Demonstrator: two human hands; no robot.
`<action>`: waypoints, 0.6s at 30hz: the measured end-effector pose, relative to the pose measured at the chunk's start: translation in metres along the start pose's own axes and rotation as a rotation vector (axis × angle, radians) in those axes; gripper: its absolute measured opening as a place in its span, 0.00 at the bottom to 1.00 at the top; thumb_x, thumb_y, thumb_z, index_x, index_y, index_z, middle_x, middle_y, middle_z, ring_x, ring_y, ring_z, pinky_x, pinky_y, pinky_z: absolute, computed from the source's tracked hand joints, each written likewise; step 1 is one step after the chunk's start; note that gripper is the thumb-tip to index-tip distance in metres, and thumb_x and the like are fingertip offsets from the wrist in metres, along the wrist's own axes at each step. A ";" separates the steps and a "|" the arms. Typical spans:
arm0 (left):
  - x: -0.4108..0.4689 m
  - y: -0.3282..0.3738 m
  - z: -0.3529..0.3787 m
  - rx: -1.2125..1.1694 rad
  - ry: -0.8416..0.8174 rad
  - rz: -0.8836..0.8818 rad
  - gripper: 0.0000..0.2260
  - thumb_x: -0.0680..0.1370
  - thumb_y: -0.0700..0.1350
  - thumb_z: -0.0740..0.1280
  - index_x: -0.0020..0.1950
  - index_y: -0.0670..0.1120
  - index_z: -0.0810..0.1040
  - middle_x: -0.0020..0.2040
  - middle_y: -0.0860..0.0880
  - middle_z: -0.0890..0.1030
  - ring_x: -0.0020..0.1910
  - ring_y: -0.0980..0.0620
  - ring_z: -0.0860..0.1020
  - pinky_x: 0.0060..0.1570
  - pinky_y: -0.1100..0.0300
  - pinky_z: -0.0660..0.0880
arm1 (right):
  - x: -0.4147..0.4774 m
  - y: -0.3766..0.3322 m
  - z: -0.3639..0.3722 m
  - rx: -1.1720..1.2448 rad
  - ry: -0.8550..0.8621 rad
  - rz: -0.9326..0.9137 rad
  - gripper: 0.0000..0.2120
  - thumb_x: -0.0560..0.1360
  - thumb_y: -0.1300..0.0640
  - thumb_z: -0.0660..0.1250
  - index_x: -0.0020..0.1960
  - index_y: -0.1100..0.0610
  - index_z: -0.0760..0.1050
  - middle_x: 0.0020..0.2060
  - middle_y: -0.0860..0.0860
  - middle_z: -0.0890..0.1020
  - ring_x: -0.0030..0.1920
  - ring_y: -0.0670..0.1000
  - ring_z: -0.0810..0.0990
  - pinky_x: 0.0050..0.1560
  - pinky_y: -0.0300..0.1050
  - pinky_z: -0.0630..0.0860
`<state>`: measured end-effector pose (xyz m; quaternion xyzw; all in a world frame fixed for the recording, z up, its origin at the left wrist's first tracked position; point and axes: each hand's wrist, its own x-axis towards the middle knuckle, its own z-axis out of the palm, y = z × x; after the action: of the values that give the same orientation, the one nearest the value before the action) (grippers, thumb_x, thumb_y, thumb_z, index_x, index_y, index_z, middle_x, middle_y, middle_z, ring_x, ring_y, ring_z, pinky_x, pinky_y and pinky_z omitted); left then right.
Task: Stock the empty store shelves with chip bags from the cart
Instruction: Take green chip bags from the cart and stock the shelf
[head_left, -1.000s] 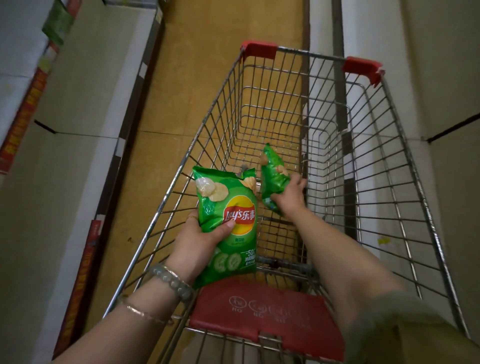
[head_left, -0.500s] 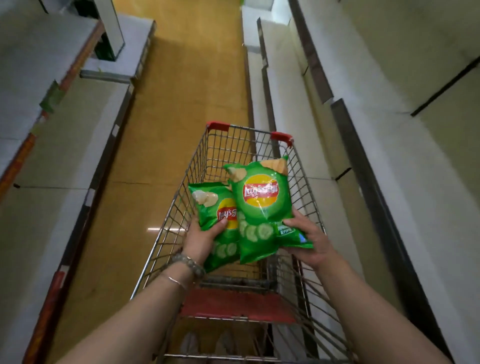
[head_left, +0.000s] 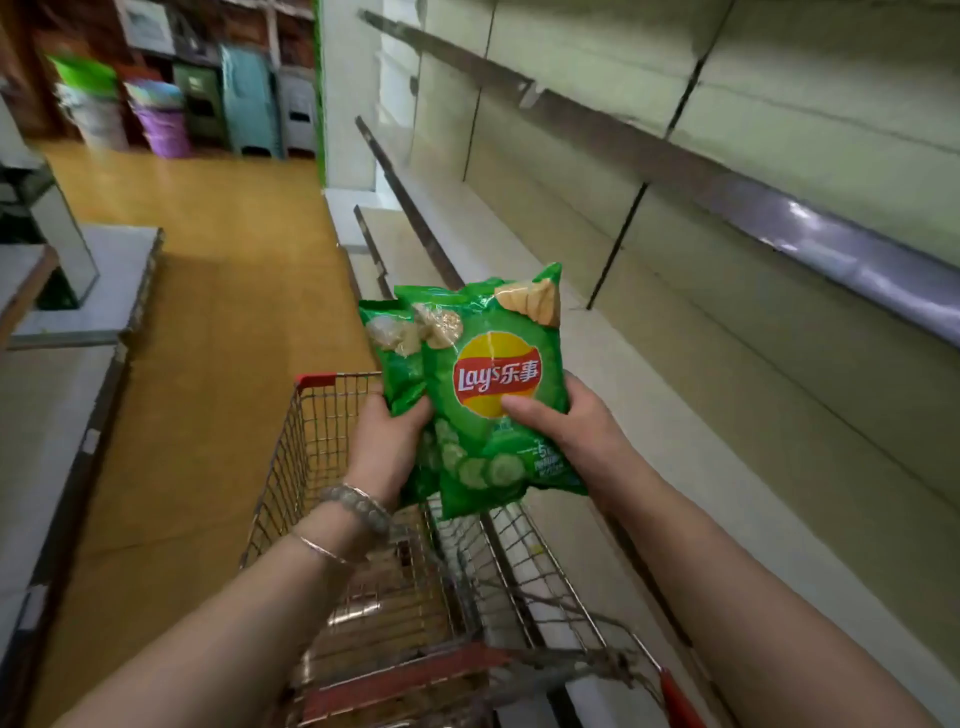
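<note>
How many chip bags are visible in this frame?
2. The front bag is gripped by the right hand; the rear bag, half hidden behind it, by the left hand. Both are above the cart, whose blurred basket may hide more.

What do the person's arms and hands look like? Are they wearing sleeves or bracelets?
No sleeves show; both forearms are bare. The left hand has two things at its wrist: a chunky bead bracelet of round grey-green beads, and further up a thin metal bangle. The right hand and its wrist wear nothing that I can see.
</note>
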<state>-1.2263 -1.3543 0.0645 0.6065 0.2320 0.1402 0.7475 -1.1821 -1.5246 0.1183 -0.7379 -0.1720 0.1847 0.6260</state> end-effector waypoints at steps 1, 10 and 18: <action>-0.008 0.013 0.009 -0.032 -0.037 0.029 0.15 0.76 0.43 0.68 0.61 0.48 0.70 0.52 0.48 0.80 0.50 0.48 0.80 0.50 0.49 0.78 | -0.011 -0.011 -0.007 0.009 0.051 -0.037 0.25 0.63 0.51 0.74 0.57 0.53 0.72 0.50 0.53 0.83 0.47 0.53 0.84 0.49 0.50 0.81; -0.108 0.075 0.108 -0.165 -0.390 0.139 0.15 0.73 0.42 0.70 0.58 0.50 0.73 0.52 0.47 0.83 0.46 0.50 0.83 0.41 0.55 0.81 | -0.150 -0.076 -0.089 0.053 0.385 -0.250 0.25 0.64 0.52 0.77 0.57 0.55 0.73 0.47 0.54 0.85 0.45 0.53 0.85 0.42 0.46 0.81; -0.185 0.102 0.179 -0.217 -0.676 0.165 0.19 0.71 0.42 0.70 0.61 0.44 0.73 0.50 0.44 0.84 0.43 0.48 0.84 0.37 0.57 0.81 | -0.256 -0.107 -0.128 0.058 0.603 -0.360 0.22 0.63 0.50 0.70 0.56 0.54 0.74 0.46 0.53 0.85 0.43 0.54 0.85 0.39 0.45 0.81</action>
<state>-1.2844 -1.5728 0.2239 0.5523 -0.0942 0.0153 0.8282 -1.3455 -1.7423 0.2572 -0.6990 -0.1016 -0.1498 0.6918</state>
